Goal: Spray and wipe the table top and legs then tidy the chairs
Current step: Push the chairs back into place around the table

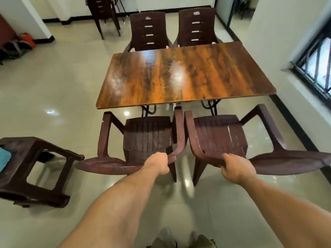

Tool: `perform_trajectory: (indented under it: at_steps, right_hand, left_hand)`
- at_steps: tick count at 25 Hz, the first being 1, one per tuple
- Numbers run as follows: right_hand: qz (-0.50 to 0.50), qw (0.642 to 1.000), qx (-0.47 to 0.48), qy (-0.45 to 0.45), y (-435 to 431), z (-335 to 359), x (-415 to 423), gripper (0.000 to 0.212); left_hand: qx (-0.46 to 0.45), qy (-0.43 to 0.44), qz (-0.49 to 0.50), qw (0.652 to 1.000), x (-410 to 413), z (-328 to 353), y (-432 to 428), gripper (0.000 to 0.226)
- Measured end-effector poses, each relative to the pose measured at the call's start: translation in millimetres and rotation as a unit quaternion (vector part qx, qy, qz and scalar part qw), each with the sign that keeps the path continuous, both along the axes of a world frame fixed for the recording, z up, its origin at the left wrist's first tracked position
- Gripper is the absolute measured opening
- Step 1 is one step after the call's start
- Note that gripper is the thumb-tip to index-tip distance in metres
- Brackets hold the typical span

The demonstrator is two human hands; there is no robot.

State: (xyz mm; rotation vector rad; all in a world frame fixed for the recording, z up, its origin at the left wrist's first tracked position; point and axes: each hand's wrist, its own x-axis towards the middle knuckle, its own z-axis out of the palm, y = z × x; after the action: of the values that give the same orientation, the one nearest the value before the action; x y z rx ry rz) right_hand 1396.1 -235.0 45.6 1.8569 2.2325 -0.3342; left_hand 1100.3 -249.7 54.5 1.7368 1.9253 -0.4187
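1. Chairs — left chair (146,133) and right chair (220,133) — sit ahead of the grips, just short of the table (179,77).
2. Curled round each backrest's top rim: left hand (159,164), right hand (236,167).
3. Moulded plastic — probably light and stiff; the rim suits pushing.

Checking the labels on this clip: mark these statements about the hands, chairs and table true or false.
1. The left hand grips the left near chair, the right hand the right near chair. True.
2. Both near seats are tucked under the table top. False: they sit before its near edge.
3. A far left chair and a far right chair stand across the table. True.
4. The teal cloth lies on the table. False: it lies on the stool.
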Motion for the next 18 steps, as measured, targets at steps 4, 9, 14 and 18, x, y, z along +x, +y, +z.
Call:
perform_trajectory:
  at_steps: [4,9,14,18]
  right_hand:
    - [0.046,0.996,0.054,0.053,-6,-7,13,0.035]
    - [0.041,0.998,0.048,0.022,-7,-2,46,0.021]
    - [0.057,0.997,0.041,0.041,-3,-1,38,0.016]
    - [0.065,0.995,0.051,0.061,-4,2,38,0.018]
  left_hand:
    - [0.031,0.022,0.047,0.998,18,-4,-1,0.028]
    - [0.06,0.006,0.034,0.998,21,-6,-7,0.032]
    - [0.064,-0.028,0.015,0.997,33,-11,-25,0.036]
    - [0.065,-0.033,0.02,0.997,31,-12,-40,0.036]
